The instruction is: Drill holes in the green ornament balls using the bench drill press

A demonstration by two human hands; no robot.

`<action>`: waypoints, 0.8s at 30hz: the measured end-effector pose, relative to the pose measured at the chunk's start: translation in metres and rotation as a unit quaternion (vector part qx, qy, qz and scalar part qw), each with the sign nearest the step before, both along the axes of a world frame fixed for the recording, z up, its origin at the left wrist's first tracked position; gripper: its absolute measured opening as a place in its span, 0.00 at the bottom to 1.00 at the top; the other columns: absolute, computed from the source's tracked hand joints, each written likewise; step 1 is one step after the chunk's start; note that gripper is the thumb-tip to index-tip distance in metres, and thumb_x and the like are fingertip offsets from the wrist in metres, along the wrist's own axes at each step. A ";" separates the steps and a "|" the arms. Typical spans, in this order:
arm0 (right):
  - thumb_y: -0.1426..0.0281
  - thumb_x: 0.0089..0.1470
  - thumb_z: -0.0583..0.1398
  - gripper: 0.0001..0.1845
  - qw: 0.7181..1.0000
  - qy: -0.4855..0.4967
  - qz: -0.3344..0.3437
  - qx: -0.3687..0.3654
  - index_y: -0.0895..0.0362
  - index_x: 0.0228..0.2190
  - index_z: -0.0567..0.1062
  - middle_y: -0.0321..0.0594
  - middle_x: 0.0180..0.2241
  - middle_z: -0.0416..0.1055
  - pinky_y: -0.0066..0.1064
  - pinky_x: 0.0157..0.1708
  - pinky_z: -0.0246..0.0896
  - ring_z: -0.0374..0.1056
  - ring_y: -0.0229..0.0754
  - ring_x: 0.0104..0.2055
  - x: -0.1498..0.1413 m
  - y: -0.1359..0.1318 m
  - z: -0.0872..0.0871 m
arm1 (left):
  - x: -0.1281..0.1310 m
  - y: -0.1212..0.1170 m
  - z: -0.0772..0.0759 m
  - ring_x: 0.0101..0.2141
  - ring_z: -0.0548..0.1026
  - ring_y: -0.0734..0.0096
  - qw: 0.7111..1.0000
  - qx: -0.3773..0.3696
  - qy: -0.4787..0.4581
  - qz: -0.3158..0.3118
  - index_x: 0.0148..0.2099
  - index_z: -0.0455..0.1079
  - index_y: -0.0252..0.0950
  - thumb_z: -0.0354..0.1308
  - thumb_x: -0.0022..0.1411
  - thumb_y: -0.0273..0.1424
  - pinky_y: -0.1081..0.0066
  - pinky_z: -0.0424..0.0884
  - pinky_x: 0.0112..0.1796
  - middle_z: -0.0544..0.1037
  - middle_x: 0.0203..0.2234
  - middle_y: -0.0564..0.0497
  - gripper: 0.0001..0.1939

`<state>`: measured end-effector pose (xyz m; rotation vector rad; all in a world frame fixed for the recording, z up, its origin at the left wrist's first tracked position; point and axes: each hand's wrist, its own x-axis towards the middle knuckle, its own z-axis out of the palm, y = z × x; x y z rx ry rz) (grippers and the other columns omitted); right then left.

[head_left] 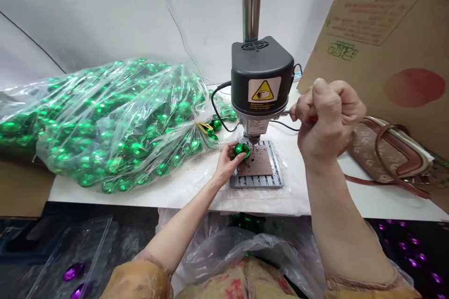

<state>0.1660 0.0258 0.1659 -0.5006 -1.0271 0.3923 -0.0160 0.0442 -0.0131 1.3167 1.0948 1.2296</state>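
A shiny green ball (242,150) is held in the fingers of my left hand (228,162), over the left side of the drill press base (257,181). Beneath it lies a brown board (264,168) with a dark hole and scattered chips. The black-topped drill press (261,74) stands upright, its chuck (253,139) just above and right of the ball. My right hand (328,114) is closed around the press's feed handle (286,112) at the right of the motor housing. Its grip end is mostly hidden by my fingers.
A clear plastic bag (115,126) full of green balls lies left on the white table (196,187). At right are a patterned handbag (386,149) and a large cardboard box (386,56). Purple balls (73,271) lie below at left. Clear plastic sheeting (217,243) hangs at the table's front.
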 end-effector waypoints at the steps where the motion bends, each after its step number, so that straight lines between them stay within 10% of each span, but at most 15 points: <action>1: 0.68 0.57 0.61 0.22 1.000 0.000 0.001 0.002 0.55 0.17 0.58 0.25 0.12 0.53 0.28 0.19 0.48 0.51 0.28 0.16 0.000 0.000 0.000 | 0.002 0.001 -0.001 0.44 0.77 0.64 1.000 0.007 0.003 -0.007 0.51 0.68 0.40 0.72 0.52 0.45 0.65 0.70 0.46 0.79 0.41 0.48 0.29; 24: 0.66 0.58 0.62 0.22 0.999 -0.016 -0.013 0.028 0.55 0.18 0.59 0.27 0.13 0.52 0.29 0.20 0.49 0.50 0.29 0.16 0.002 0.003 -0.005 | 0.023 -0.005 -0.015 0.51 0.75 0.52 0.983 0.108 0.144 -0.035 0.52 0.70 0.40 0.75 0.50 0.39 0.54 0.69 0.54 0.78 0.46 0.45 0.30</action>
